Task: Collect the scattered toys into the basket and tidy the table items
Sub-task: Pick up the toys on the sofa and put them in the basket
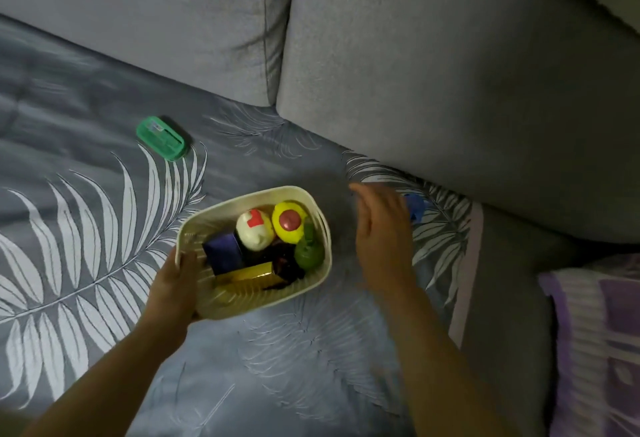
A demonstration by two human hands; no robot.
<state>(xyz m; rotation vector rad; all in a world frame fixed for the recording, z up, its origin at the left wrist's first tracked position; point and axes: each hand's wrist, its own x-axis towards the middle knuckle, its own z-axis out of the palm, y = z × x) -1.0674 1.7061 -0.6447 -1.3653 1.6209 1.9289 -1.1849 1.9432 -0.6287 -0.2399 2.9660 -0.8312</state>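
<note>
Your left hand (173,284) grips the near-left corner of the white basket (277,191), thumb over the rim. Your right hand (381,229) holds nothing: its fingers are loosely spread, blurred, just right of the basket.

From the head view, the collecting looks mostly done. The basket sits on the leaf-print sofa cover (86,246) and already holds a white ball with a red heart (254,229), a yellow ball (289,222), a green pear-shaped toy (308,249), a dark blue block (223,251) and a gold block (247,274).

Two pieces remain outside — a small blue toy (415,208) just beyond your right hand, and a green plastic toy (162,139) well apart to the far left. No table shows, so that tidying can't be judged.
</note>
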